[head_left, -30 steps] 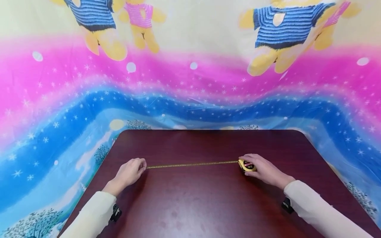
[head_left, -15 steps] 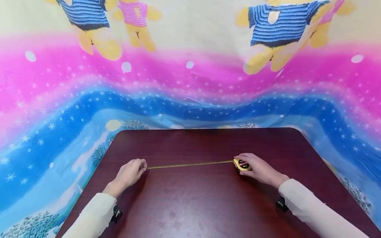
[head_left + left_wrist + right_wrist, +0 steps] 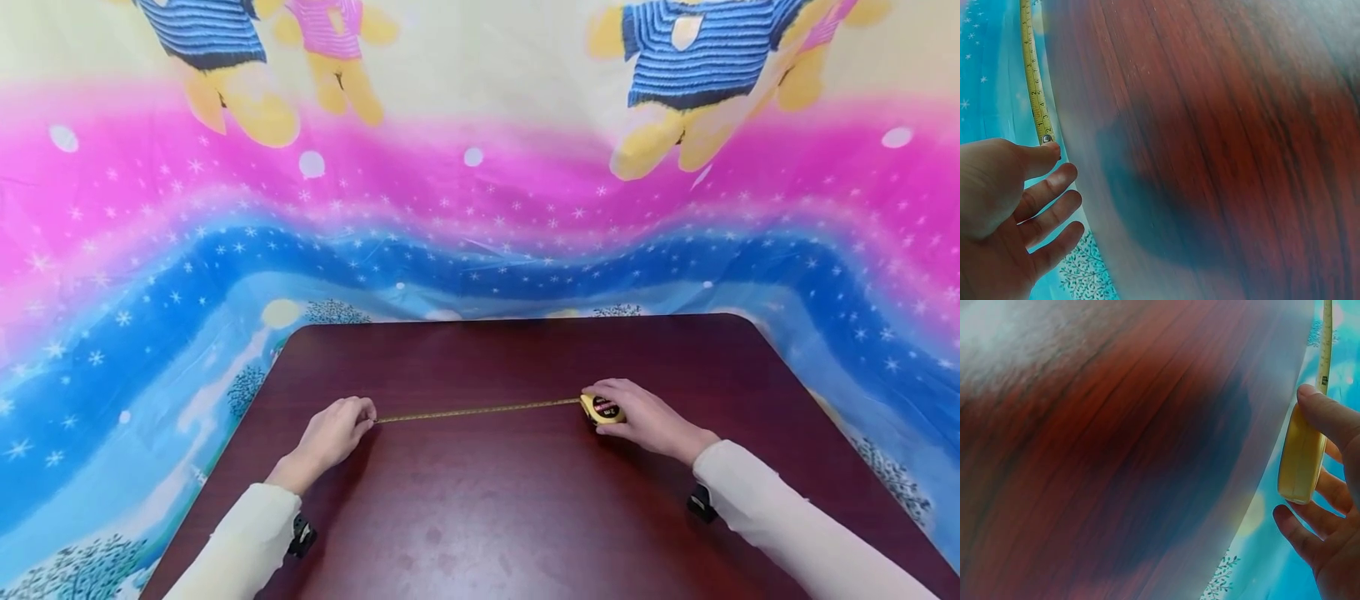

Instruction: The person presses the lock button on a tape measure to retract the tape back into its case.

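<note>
Tape case point(image 3: 603, 409) nearer left hand point(image 3: 330, 435) | left fingers point(image 3: 1054, 182) pinch blade point(image 3: 480, 411) | right fingers point(image 3: 1329, 419) grip case

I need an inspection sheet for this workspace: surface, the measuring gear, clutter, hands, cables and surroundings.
Surface: dark reddish-brown table, wood-grained, with a glossy sheen.
Job's things: yellow tape case with a dark label; its yellow blade is drawn out, spanning between the hands.
Clutter: nothing seen.
Hands: left hand pinches the blade's free end; right hand grips the case.
Cables: nothing seen.
Surroundings: patterned cloth beyond the table, pink and blue with snowflakes; pale sleeves; a black device at each wrist.
</note>
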{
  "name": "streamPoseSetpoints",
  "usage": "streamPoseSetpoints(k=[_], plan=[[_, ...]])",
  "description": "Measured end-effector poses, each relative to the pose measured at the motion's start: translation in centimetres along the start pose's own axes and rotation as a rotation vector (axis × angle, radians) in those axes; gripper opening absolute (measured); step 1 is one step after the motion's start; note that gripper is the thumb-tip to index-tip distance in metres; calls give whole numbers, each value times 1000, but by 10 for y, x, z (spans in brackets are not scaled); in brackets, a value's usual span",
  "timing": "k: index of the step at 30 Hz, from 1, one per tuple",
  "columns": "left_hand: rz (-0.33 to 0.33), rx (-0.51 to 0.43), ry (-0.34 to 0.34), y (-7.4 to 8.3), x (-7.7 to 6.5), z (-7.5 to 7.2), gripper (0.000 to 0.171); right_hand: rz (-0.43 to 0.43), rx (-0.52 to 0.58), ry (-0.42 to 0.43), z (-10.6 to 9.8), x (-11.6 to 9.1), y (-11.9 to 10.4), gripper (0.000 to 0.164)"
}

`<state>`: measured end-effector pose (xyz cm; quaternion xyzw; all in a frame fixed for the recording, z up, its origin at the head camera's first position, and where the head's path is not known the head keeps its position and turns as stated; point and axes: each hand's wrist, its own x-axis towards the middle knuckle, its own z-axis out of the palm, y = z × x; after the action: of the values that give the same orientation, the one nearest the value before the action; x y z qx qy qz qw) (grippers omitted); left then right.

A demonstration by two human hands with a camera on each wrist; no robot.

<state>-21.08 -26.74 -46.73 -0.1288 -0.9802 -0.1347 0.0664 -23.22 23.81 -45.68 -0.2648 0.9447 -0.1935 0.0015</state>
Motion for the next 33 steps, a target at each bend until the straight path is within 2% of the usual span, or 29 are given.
streamPoseSetpoints(k=[13, 33], plan=[[16, 5, -24, 10, 11, 1, 9, 6, 10, -26, 0, 7, -7, 62], [10, 1, -21, 16, 13, 6, 8, 15, 25, -29, 8, 9, -10, 62]])
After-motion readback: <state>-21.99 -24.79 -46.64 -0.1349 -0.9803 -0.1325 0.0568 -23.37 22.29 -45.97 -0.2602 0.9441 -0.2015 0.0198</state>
